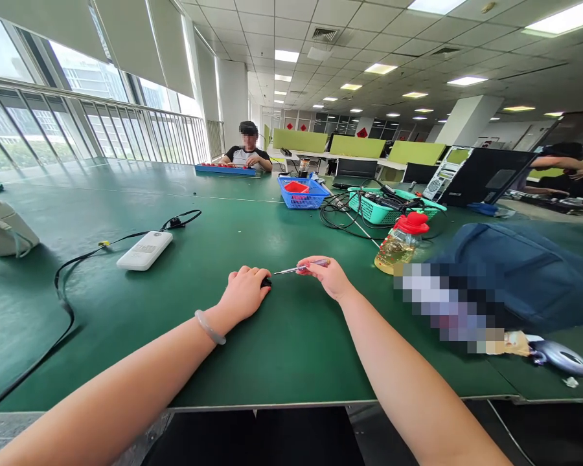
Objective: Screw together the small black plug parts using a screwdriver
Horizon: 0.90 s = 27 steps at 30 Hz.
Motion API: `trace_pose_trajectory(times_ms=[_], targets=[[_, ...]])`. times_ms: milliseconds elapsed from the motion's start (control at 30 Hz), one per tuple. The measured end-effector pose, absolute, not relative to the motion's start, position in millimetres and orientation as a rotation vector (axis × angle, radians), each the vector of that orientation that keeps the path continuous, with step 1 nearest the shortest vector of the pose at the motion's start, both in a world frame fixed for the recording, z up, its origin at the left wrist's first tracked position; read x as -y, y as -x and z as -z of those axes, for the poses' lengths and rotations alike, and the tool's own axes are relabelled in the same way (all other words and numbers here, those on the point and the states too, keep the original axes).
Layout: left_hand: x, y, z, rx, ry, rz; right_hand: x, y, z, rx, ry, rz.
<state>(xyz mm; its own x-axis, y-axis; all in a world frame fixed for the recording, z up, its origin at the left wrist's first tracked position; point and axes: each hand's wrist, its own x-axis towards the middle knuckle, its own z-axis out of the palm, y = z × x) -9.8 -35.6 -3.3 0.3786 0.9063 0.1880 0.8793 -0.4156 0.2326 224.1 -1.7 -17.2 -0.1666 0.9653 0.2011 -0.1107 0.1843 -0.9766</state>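
My left hand rests on the green tabletop, its fingers closed over a small black object whose kind I cannot make out. Facing it, my right hand pinches a slim screwdriver by its handle. The screwdriver's thin metal shaft points left, its tip just beside the black object. Whether tip and object touch is too small to tell. Most of the black object is hidden under my left fingers.
Left of my hands lie a white power bank and a black cable. At right stand a red-lidded bottle and a dark blue bag. Farther back are a blue basket, a green basket and a seated person.
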Motion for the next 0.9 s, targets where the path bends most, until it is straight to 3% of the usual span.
trace_pose_trajectory(times_ms=[500,700,900], targets=[[50,210,-21,-2.445,-2.060,-0.167,-6,-236,27,1.101,0.906,-1.309],[72,235,-42,-2.614,-1.902,-0.603,-7,-237,28,1.079,0.895,-1.333],[90,237,-47,-2.617,-1.627,-0.497,-10,-236,30,1.055,0.901,-1.321]])
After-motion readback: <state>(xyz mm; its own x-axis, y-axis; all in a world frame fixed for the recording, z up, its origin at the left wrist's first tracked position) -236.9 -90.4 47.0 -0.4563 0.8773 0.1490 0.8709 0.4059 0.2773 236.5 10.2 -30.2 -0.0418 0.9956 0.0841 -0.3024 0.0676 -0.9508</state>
